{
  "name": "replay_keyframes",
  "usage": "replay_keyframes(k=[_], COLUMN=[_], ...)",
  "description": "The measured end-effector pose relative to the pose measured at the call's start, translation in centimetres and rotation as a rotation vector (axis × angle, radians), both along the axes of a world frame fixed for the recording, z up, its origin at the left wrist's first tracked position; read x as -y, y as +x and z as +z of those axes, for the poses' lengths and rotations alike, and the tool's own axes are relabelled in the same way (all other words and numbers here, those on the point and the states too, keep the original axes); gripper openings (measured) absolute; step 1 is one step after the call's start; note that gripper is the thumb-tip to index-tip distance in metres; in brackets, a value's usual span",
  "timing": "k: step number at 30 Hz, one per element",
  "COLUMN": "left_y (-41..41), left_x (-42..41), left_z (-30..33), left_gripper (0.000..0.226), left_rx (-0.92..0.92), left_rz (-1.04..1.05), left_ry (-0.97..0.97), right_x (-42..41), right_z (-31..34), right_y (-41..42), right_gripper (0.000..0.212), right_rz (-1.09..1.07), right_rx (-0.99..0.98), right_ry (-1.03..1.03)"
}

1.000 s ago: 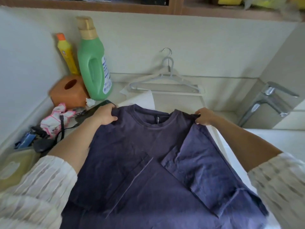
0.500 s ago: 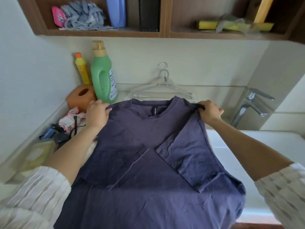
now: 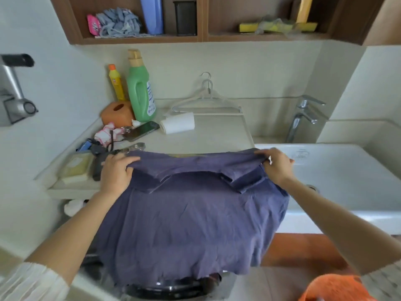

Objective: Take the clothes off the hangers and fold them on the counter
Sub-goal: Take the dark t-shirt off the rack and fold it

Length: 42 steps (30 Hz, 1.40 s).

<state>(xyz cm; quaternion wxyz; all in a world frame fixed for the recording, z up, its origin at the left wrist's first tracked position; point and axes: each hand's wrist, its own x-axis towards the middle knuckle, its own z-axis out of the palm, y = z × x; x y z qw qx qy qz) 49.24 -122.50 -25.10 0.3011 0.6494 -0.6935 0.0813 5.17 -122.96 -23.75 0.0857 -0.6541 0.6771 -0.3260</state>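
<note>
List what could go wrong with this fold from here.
1. Much of the purple shirt hangs off the counter; if the left hand or right hand lets go, it may slide off.
2. Its right edge lies beside the sink and could drop in.
3. Laying it flat may snag the clutter at left.

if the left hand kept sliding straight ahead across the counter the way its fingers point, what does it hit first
Probably the metal clip just beyond the left hand, which grips the purple shirt. Farther along that line lies the phone. Depth is hard to judge, so the hand might pass beside the clip.
</note>
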Motion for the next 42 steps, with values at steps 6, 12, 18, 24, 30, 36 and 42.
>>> replay_keyframes(k=[6,12,18,24,30,36,42], left_y=[0.2,-0.3,-6.9,-6.3,-3.1,-1.4,-0.7], left_x=[-4.6,-5.6,-1.0,5.0,6.8,11.0,12.6], left_z=[-5.9,-4.2,0.2,-2.5,-4.6,-2.8,-2.6], left_gripper=[0.034,0.058,0.040,0.053,0.051,0.035,0.025], left_rx=[0.027,0.243,-0.102,0.275,0.261,0.360,0.262], left_rz=[-0.057,-0.024,-0.150,-0.110,0.058,-0.012,-0.076], left_ry=[0.275,0.366,0.302,0.664,0.712,0.622,0.472], right_x=[-3.6,-4.7,-1.3,4.8,7.2,9.8,10.5], right_z=[-5.0,-5.2,-3.1,-3.9,-5.9,-3.3,-4.4], right_y=[-0.7,-1.8,3.5,5.9,3.7,1.4,-0.6], right_gripper=[0.044,0.078,0.047,0.052,0.053,0.030,0.021], right_rz=[0.066,0.155,0.114,0.362,0.212,0.159,0.162], right_rx=[-0.138,-0.320,-0.302,-0.530,-0.536,-0.352,-0.247], right_ry=[0.213,0.160,0.083,0.444,0.437,0.448,0.361])
